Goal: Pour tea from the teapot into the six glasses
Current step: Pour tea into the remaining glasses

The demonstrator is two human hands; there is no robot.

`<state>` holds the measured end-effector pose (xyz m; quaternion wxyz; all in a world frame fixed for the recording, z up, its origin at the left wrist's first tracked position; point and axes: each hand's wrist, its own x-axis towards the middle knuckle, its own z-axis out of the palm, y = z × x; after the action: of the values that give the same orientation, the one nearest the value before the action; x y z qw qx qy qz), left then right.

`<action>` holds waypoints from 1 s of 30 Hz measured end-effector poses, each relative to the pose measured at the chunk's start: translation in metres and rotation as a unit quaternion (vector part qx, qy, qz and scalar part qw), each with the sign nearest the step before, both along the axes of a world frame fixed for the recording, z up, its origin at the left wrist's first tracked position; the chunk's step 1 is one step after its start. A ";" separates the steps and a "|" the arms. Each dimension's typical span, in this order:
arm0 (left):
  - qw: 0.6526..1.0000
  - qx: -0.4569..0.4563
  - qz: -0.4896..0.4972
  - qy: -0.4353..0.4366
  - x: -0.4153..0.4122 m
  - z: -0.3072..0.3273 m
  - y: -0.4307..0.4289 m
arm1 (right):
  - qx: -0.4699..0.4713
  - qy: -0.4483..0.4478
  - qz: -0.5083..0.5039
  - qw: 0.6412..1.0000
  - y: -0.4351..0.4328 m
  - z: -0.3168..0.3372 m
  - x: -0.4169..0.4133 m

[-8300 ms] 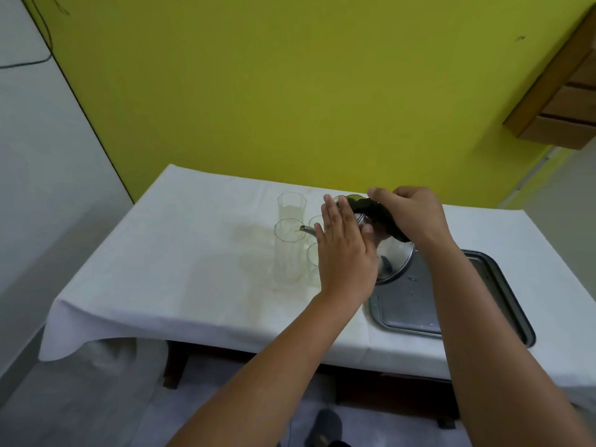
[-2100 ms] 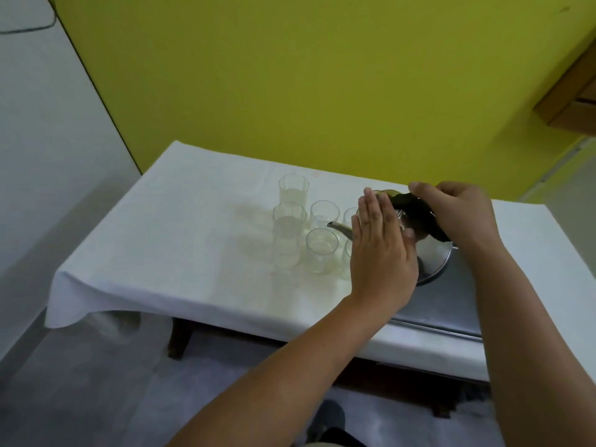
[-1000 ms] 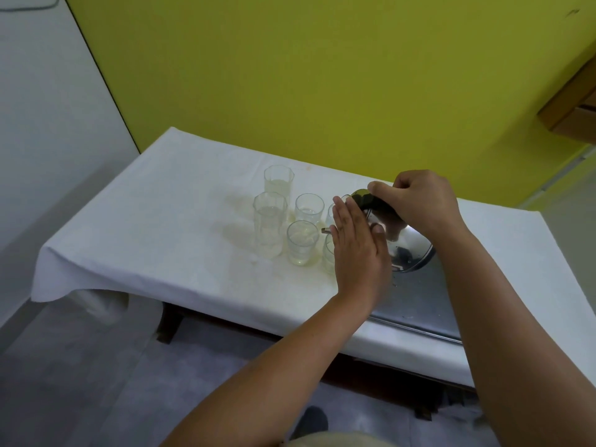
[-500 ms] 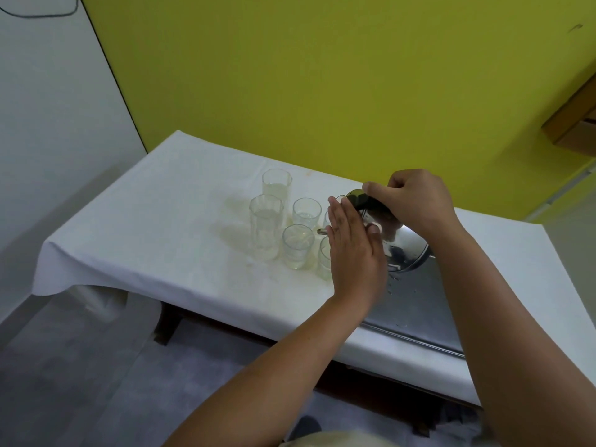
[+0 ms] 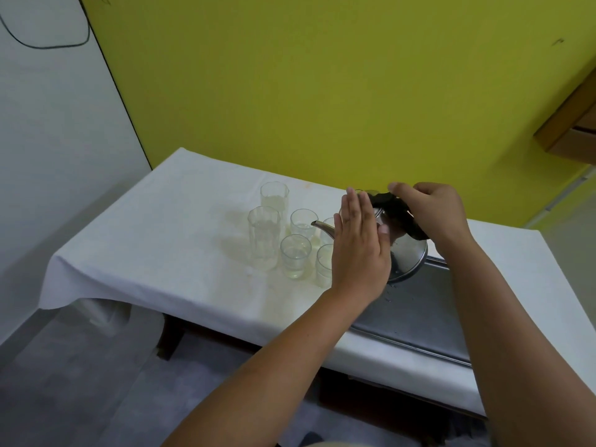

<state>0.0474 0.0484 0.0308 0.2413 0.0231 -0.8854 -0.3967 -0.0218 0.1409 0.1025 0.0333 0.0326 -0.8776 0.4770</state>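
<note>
A steel teapot (image 5: 408,256) with a black handle hangs tilted to the left, its spout (image 5: 323,228) out over the small glasses. My right hand (image 5: 430,209) is shut on the handle. My left hand (image 5: 359,243) lies flat against the pot's lid and side, fingers straight and together. Two tall glasses, the far one (image 5: 274,200) and the near one (image 5: 263,241), stand left of the small glasses (image 5: 296,260), (image 5: 303,224). All hold pale liquid. Two more small glasses (image 5: 324,264) are partly hidden behind my left hand.
A white cloth covers the table (image 5: 161,227), stained pale yellow around the glasses. A grey metal tray (image 5: 419,314) with a few drops on it lies at the right under the teapot. The yellow wall stands close behind; a wooden cabinet (image 5: 571,124) juts in at upper right.
The spout has moved a little left and now shows past my left hand, above the small glasses. Both hands keep the same hold on the pot. The camera view has shifted.
</note>
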 end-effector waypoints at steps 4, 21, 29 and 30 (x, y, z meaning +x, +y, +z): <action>1.000 -0.026 -0.005 0.007 0.000 0.005 0.001 | -0.035 -0.006 -0.005 0.999 0.004 -0.003 -0.002; 0.993 0.095 0.025 -0.063 0.007 -0.018 0.049 | 0.153 0.017 0.001 0.988 0.023 -0.008 0.011; 0.989 0.137 0.018 -0.050 0.010 -0.026 0.055 | 0.193 0.017 0.017 0.981 0.024 -0.008 0.011; 0.989 0.140 0.018 -0.049 0.010 -0.028 0.055 | 0.198 0.017 0.020 0.980 0.024 -0.008 0.011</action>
<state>0.0571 0.1036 0.0030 0.1989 0.0918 -0.8313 -0.5107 -0.0106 0.1647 0.0943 0.0314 0.0636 -0.9531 0.2942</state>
